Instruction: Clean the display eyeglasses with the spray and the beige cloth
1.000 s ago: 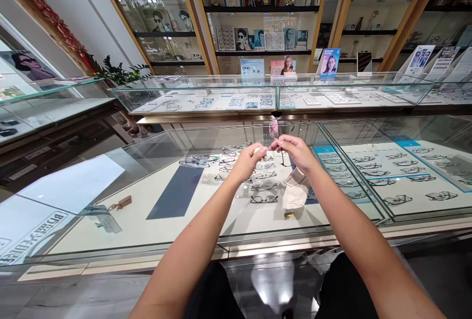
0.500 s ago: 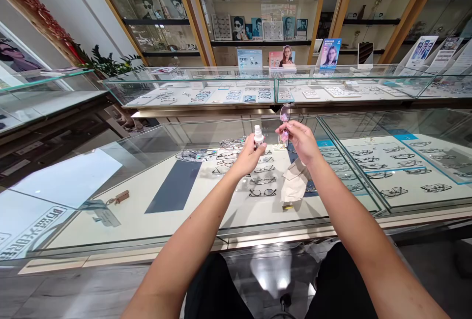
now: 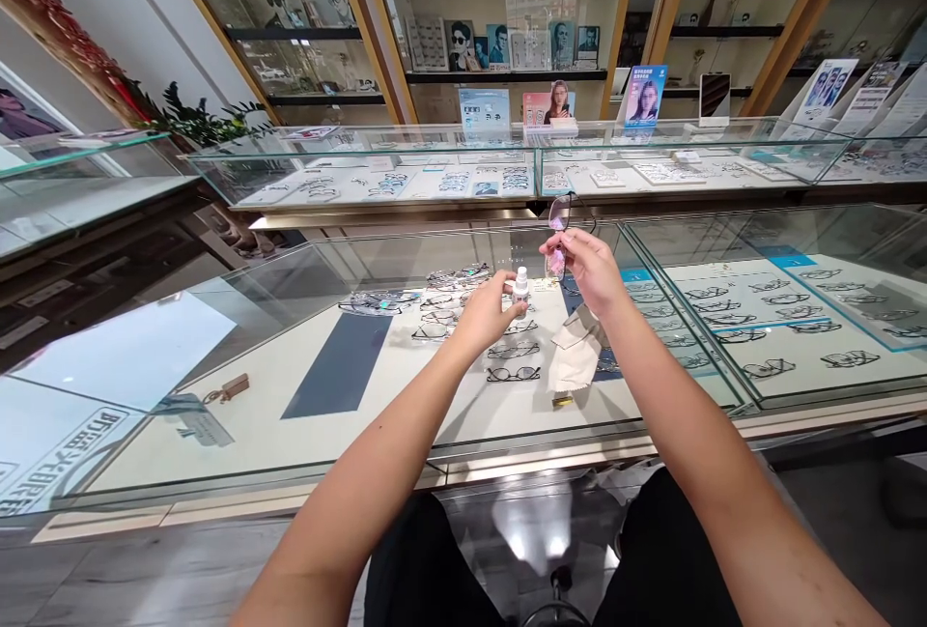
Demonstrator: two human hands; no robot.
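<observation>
My left hand (image 3: 487, 312) grips a small white spray bottle (image 3: 519, 283), held upright above the glass counter (image 3: 304, 453). Just to its right, my right hand (image 3: 590, 268) pinches a pair of glasses with pink-tinted lenses (image 3: 557, 233), which stands on end with one lens above my fingers and one below. The bottle's top sits a few centimetres left of the lower lens. A beige cleaning cloth (image 3: 575, 356) lies on the counter glass under my right wrist.
Several spectacle frames (image 3: 511, 353) lie in rows inside the case below. A wooden key tag (image 3: 230, 387) rests on the glass at left. A second display case (image 3: 797, 308) adjoins on the right, another counter (image 3: 536, 163) and shelves stand behind.
My left hand brought the white bottle up into view, then lowered it slightly toward the glasses. My right hand turned the glasses on end and moved a little right. The camera tilted down.
</observation>
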